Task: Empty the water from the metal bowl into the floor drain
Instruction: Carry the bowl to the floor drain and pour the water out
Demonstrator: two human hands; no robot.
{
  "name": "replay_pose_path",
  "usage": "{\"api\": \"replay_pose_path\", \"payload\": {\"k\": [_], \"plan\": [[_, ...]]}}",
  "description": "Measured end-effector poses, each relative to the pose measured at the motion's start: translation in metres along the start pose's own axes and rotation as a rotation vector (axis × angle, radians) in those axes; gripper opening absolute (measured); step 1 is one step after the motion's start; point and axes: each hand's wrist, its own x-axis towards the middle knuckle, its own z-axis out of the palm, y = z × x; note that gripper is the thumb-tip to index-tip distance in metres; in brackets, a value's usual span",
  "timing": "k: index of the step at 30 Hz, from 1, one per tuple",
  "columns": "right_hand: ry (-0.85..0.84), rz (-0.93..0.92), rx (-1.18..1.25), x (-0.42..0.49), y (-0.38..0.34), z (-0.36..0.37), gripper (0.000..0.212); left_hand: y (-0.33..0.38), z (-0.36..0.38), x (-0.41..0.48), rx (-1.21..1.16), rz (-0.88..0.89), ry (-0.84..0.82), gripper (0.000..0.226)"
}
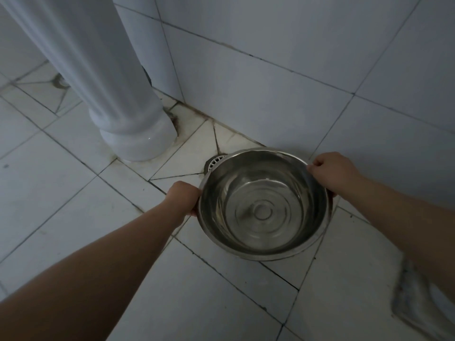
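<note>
I hold a round metal bowl [264,205] by its rim with both hands, just above the tiled floor near the wall. My left hand [183,196] grips the left rim and my right hand [331,172] grips the far right rim. Clear water sits in the bowl's bottom, with the ringed base showing through. The bowl looks roughly level. A white slotted floor drain [215,162] peeks out from behind the bowl's far left edge; most of it is hidden by the bowl.
A white ceramic pedestal [118,99] stands to the left of the drain. A tiled wall [295,70] rises right behind the bowl. The floor tiles [73,193] have dark stained grout. A pale cloth-like patch [416,296] lies at the lower right.
</note>
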Motion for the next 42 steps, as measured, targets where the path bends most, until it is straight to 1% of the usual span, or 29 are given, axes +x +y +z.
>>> {"api": "replay_pose_path", "payload": {"k": [4,8,11,13,17,19,25,30,32,34,35,37,39,40,42], "plan": [[0.006,0.002,-0.005,-0.001,0.000,0.000,0.024,-0.002,0.000,0.003,-0.149,-0.020,0.005,0.026],[0.000,-0.009,-0.007,-0.002,-0.002,-0.002,0.023,-0.002,0.000,-0.002,-0.026,0.000,0.011,0.025],[-0.001,-0.010,-0.011,-0.004,-0.004,-0.003,0.022,-0.001,0.000,-0.003,-0.005,0.016,0.006,0.026],[-0.001,-0.012,-0.017,-0.004,-0.004,-0.003,0.023,0.000,0.000,-0.003,0.064,0.018,0.010,0.027],[-0.001,-0.013,-0.009,-0.004,-0.003,-0.003,0.022,-0.001,0.000,-0.002,0.123,0.021,-0.007,0.024],[-0.002,0.000,0.000,-0.003,-0.002,-0.003,0.023,-0.001,0.000,-0.001,0.121,0.019,-0.010,0.026],[-0.005,0.003,0.006,0.000,0.002,-0.001,0.024,-0.002,0.000,0.002,0.050,-0.019,-0.009,0.025],[0.018,0.009,-0.008,0.002,0.002,0.001,0.021,-0.004,0.000,0.004,-0.149,-0.026,-0.020,0.024],[0.019,0.013,-0.003,0.003,0.002,0.001,0.019,-0.004,0.001,0.004,-0.159,-0.027,-0.024,0.024],[0.013,0.017,0.011,0.002,0.002,0.001,0.019,-0.003,0.001,0.002,-0.101,-0.033,-0.012,0.024],[0.010,0.018,0.018,0.002,0.003,0.001,0.019,-0.003,0.001,0.002,-0.079,-0.029,-0.006,0.020],[0.014,0.014,0.020,0.002,0.002,0.001,0.018,-0.003,0.001,0.002,-0.147,-0.017,-0.022,0.008],[0.018,0.011,0.013,0.002,0.002,0.000,0.018,-0.004,0.001,0.004,-0.191,-0.020,-0.028,0.006],[0.019,0.009,0.013,0.002,0.002,0.000,0.017,-0.004,0.001,0.005,-0.195,-0.019,-0.028,0.009],[0.024,0.000,0.019,0.002,0.001,0.000,0.017,-0.005,0.002,0.007,-0.188,-0.021,-0.027,0.022]]}}
